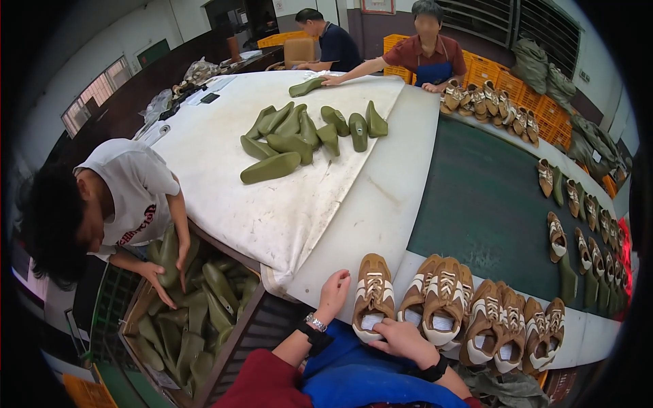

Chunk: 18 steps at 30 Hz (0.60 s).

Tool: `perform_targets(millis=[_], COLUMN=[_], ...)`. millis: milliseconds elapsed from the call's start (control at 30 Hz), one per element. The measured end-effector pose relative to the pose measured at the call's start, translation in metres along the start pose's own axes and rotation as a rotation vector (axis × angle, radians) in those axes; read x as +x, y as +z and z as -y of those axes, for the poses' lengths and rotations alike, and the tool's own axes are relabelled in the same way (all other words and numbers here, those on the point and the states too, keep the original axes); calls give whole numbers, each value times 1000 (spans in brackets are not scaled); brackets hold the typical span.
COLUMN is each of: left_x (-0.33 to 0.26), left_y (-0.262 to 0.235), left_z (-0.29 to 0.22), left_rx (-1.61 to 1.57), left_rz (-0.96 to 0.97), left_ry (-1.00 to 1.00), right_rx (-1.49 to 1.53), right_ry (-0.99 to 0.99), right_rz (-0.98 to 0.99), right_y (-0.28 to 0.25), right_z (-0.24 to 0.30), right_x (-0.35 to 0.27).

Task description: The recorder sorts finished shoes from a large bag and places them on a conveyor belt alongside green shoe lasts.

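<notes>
A brown-and-white sneaker (373, 289) stands at the near edge of the white tabletop, toe pointing away from me. My right hand (406, 341) grips it by the heel, fingers at the shoe's opening. Just left of the sneaker, my left hand (334, 294) hovers with nothing in it, seen from the side with its fingers loosely extended. Right of the held shoe, several matching sneakers (445, 292) stand in a row along the edge, and more pairs (500, 316) follow farther right.
Green shoe lasts (292, 139) lie piled on a white cloth (224, 156). A person at left (129, 197) handles lasts over a crate (248, 299). Across the table another person (432, 54) touches a last. A green conveyor belt (476, 204) carries sneakers and lasts at right.
</notes>
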<state>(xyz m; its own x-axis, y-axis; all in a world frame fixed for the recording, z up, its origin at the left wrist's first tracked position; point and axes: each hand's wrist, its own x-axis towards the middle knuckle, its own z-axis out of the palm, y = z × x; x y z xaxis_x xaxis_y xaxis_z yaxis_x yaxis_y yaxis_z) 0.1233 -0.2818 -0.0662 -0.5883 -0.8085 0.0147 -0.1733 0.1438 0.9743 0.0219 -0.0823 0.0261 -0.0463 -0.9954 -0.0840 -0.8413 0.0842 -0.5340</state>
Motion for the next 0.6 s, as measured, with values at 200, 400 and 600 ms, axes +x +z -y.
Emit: perform_targets(millis=[200,400,600], left_x=[-4,-4,-3], left_y=[4,4,5], left_z=[1,0,0], left_rx=[466,476,480], left_rz=[5,11,20], left_ry=[545,553,562], right_rx=[0,9,13], right_ry=[3,-12,3], right_rz=[-8,-37,-24], right_y=[-3,-4,-5], right_z=[0,-1,-2], right_x=[1,1,1])
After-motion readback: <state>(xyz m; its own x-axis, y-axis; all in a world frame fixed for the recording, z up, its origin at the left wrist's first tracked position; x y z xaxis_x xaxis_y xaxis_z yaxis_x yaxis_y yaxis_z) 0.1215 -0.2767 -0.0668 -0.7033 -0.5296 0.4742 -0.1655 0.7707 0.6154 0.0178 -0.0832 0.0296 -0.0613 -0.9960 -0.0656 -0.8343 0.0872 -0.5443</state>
